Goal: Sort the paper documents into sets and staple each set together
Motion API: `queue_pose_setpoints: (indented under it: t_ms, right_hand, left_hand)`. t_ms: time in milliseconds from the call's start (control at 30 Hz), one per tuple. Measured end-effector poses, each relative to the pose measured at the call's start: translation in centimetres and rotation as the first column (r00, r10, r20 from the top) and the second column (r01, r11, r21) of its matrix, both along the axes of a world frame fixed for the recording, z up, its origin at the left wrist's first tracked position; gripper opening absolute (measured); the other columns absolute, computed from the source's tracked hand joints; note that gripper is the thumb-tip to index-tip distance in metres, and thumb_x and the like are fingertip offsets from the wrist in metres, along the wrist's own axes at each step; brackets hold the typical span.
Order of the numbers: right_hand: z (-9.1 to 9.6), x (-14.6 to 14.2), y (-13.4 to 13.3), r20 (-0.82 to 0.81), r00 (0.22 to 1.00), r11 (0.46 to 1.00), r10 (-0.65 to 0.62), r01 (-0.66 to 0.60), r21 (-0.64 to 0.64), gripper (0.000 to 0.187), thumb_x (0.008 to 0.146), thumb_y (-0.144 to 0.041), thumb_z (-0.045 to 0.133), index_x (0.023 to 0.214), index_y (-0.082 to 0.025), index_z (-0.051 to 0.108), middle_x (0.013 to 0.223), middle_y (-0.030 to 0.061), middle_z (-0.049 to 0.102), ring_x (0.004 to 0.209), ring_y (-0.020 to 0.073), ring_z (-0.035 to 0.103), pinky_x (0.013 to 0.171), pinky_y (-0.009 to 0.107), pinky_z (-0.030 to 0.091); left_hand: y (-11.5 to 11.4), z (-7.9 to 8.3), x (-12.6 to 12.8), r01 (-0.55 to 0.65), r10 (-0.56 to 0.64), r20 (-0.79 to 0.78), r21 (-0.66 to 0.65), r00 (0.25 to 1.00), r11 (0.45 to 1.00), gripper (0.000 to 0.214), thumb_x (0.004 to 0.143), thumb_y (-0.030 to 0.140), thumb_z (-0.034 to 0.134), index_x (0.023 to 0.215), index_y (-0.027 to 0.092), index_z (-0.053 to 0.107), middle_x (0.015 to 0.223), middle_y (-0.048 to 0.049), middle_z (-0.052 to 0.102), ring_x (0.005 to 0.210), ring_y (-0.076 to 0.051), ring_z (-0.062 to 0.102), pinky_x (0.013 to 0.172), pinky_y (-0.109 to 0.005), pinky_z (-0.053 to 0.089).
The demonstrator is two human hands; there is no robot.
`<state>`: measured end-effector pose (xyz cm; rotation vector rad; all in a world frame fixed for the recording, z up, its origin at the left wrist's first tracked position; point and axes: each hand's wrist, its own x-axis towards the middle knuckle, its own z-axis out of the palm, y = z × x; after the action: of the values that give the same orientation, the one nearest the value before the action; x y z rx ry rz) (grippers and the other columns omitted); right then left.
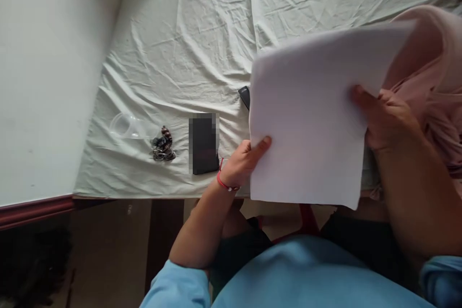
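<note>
White paper [306,120], perhaps several sheets together, is held up between my two hands over the table's near edge. My left hand [242,163] grips its left side, thumb on top and fingers hidden behind. On the right side, my right hand [388,118] pinches it the same way, its thumb slightly blurred. The far edge of the paper bends over near a pink cloth item [445,62]. A black object [244,96] pokes out from behind the paper's left edge. Left of my left wrist lies a dark, partly pixelated rectangular object [205,147].
A wrinkled pale cloth [162,57] covers the table. On its left side lie a clear plastic cup [124,126] and a small heap of dark beads and metal rings [163,147]. A white wall [43,67] borders the table at left.
</note>
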<state>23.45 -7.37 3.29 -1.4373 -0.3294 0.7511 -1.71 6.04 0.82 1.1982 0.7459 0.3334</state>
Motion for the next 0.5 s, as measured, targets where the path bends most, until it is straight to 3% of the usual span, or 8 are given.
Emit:
queue_pose_setpoints:
  t_ms: [100, 167, 333, 433, 500]
  right_hand:
    - [-0.2, 0.1, 0.3, -0.060, 0.997, 0.999, -0.049, 0.050, 0.010, 0.059, 0.052, -0.055, 0.101, 0.094, -0.022, 0.076, 0.091, 0.0027, 0.079, 0.081, 0.0242, 0.076, 0.078, 0.041, 0.068]
    - [-0.4, 0.1, 0.4, -0.047, 0.998, 0.999, -0.050, 0.051, 0.019, 0.055, 0.057, -0.052, 0.100, 0.097, -0.022, 0.077, 0.094, 0.0022, 0.079, 0.082, 0.0224, 0.076, 0.080, 0.039, 0.068]
    - [-0.9, -0.2, 0.2, -0.066, 0.998, 1.000, 0.020, -0.020, 0.006, 0.044, 0.068, -0.049, 0.096, 0.097, -0.021, 0.077, 0.093, 0.0019, 0.080, 0.073, 0.0169, 0.074, 0.069, 0.032, 0.067]
    - [-1.0, -0.6, 0.3, -0.078, 0.995, 0.998, 0.069, -0.068, 0.013, 0.043, 0.070, -0.051, 0.094, 0.096, -0.021, 0.077, 0.088, 0.0018, 0.079, 0.068, 0.0165, 0.072, 0.064, 0.031, 0.066]
    - [-1.0, -0.9, 0.4, -0.083, 0.993, 0.996, 0.089, -0.088, 0.007, 0.044, 0.071, -0.052, 0.093, 0.096, -0.021, 0.076, 0.086, 0.0017, 0.078, 0.068, 0.0168, 0.072, 0.064, 0.031, 0.066]
  left_hand:
    - [-0.2, 0.6, 0.1, 0.119, -0.128, -0.072, -0.124, 0.989, 0.985, 0.045, 0.087, 0.062, 0.076, 0.092, 0.018, 0.080, 0.080, -0.0055, 0.079, 0.069, -0.018, 0.072, 0.058, -0.027, 0.059]
    - [-0.2, 0.8, 0.3, 0.104, -0.111, -0.035, -0.158, 0.993, 0.982, 0.049, 0.087, 0.065, 0.075, 0.096, 0.017, 0.080, 0.085, -0.0073, 0.080, 0.076, -0.021, 0.076, 0.063, -0.030, 0.062]
    - [-0.2, 0.6, 1.1, -0.102, 0.115, 0.112, -0.117, 0.987, 0.988, 0.055, 0.090, 0.067, 0.070, 0.114, 0.018, 0.078, 0.107, -0.0127, 0.082, 0.111, -0.029, 0.076, 0.092, -0.040, 0.065]
    - [-0.5, 0.2, 1.3, -0.280, 0.284, 0.118, -0.053, 0.951, 0.959, 0.049, 0.091, 0.061, 0.071, 0.119, 0.021, 0.076, 0.124, -0.0098, 0.079, 0.128, -0.027, 0.070, 0.108, -0.039, 0.058]
    - [-0.7, -0.1, 1.3, -0.321, 0.323, 0.101, -0.030, 0.941, 0.947, 0.047, 0.092, 0.060, 0.071, 0.119, 0.021, 0.075, 0.127, -0.0087, 0.078, 0.130, -0.025, 0.068, 0.113, -0.038, 0.055]
